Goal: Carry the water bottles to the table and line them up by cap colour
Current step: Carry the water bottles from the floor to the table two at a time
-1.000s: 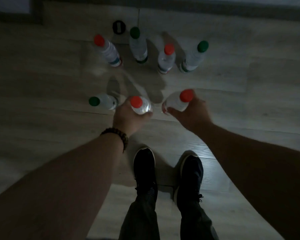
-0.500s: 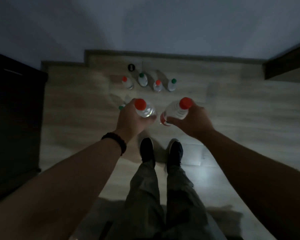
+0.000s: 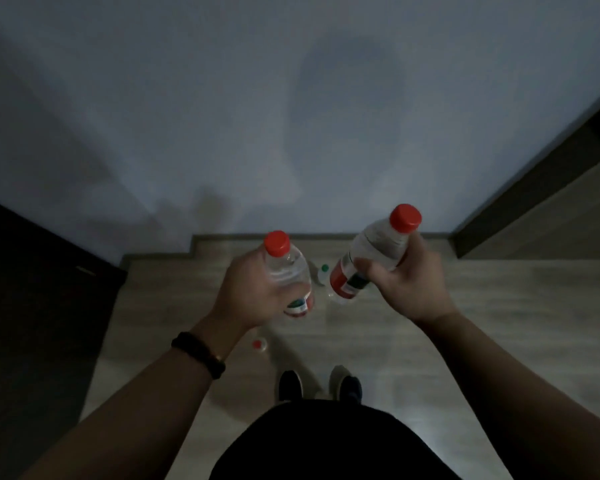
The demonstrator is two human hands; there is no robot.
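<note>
The left hand point(image 3: 257, 292) gripped the left bottle point(image 3: 289, 268), the right hand point(image 3: 409, 282) the right bottle point(image 3: 373, 252), both red-capped, held up ahead of the shoes point(image 3: 290, 384). A green-capped bottle point(image 3: 323, 273) stood beyond the shoes.

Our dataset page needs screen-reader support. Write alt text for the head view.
From above: a standing person's left hand grips one clear plastic red-capped water bottle, the right hand a tilted second bottle. A green-capped bottle and another red-capped bottle sit on the pale wood floor.
</note>
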